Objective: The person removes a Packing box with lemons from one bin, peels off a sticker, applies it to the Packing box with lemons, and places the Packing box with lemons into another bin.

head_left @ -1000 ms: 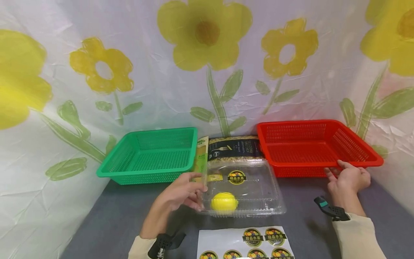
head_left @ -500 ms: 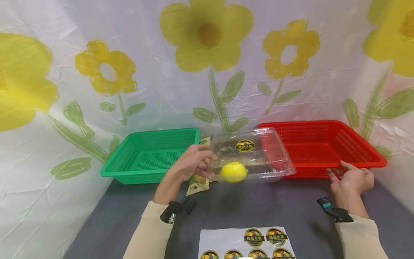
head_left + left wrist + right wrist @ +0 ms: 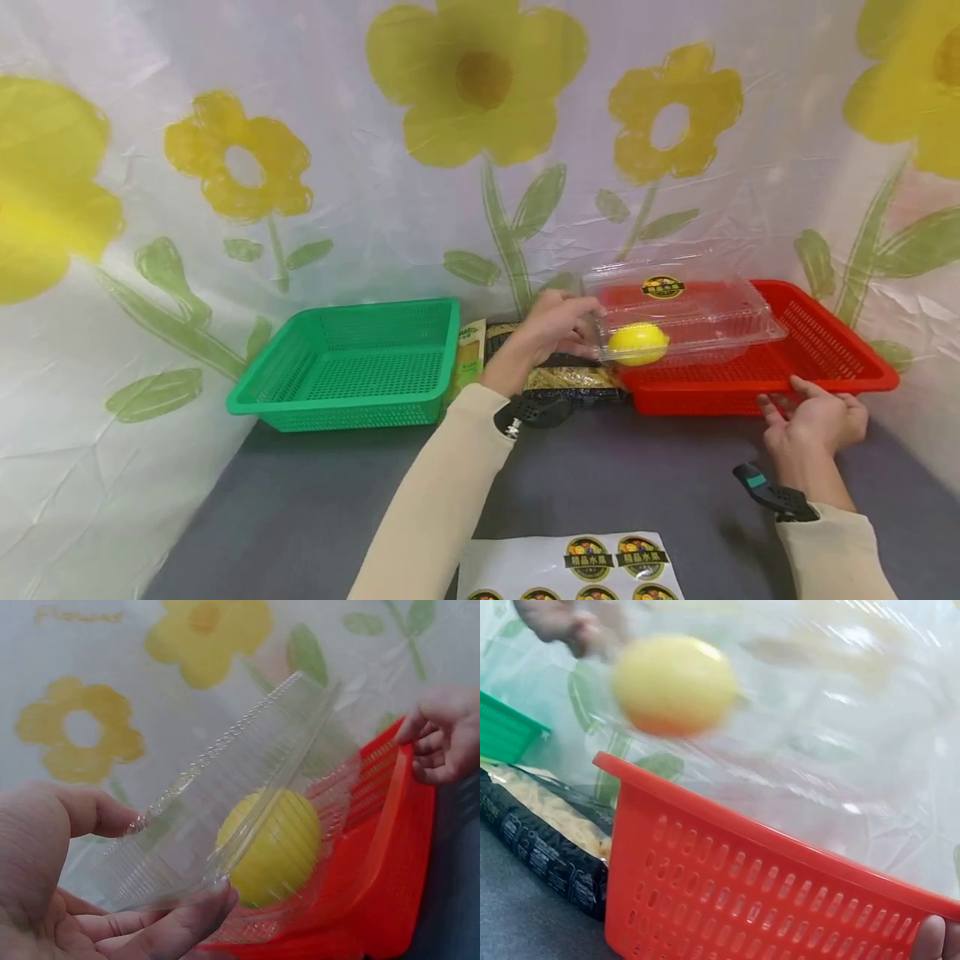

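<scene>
My left hand pinches the left edge of a clear plastic clamshell box, thumb on one side and fingers on the other. Inside the box a yellow lemon lies at the near left corner, and a round fruit sticker marks the lid. The box hangs above the red basket, overlapping its left part in the head view. At that basket's front rim, my right hand grips the edge, thumb over the rim and fingers beneath. The left wrist view shows the lemon through the clear plastic.
A green basket stands at the left. Between the baskets lie a dark pasta bag and a slim green-and-cream packet. A sticker sheet lies at the table's near edge. A flowered curtain hangs behind.
The left hand has lifted the clamshell box with the lemon off the middle of the table and carried it right, over the red basket. My right hand stays on the basket's rim.
</scene>
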Tool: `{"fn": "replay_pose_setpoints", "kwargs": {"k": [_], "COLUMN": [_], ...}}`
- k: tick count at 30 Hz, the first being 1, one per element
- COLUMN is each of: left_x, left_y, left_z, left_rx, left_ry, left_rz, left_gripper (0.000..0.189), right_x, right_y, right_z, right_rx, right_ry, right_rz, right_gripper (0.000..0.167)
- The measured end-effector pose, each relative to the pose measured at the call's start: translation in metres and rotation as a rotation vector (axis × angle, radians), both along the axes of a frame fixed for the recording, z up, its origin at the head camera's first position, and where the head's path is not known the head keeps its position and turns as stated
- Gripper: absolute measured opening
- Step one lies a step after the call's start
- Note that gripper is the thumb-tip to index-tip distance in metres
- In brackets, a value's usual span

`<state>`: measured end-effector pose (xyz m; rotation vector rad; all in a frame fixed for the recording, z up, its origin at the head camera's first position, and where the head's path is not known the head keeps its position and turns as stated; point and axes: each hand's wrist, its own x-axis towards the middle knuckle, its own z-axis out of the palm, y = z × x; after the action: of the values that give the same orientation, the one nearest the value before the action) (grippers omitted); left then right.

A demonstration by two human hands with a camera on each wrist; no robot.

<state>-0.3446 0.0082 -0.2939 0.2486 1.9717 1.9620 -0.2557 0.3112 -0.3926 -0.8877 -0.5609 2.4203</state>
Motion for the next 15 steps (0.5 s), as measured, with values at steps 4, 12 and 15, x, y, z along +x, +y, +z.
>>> {"fn": "replay_pose_setpoints", "kwargs": {"k": [4,12,15], "left_x": [-0.007,-0.005,-0.003], "left_y": [0.037,0.077,0.079], "left_z": [-0.006,-0.024,-0.030], "left_rx": [-0.008,-0.139,-0.197], "left_ry": [0.008,0.008,0.006], "left_rz": [0.045,0.168,0.188], "left_gripper": [0.014,0.020,0.022], "right_x": [0.002,0.003,0.002], "right_y": [0.000,-0.008,-0.012], "right_z": [0.001,0.000,0.001], "right_rx": [-0.009,-0.017,-0.012], "right_ry": [0.005,-0.022,-0.012], "right_rz": [-0.006,-0.025,-0.029], "right_gripper": [0.037,0.035,0.039]}}
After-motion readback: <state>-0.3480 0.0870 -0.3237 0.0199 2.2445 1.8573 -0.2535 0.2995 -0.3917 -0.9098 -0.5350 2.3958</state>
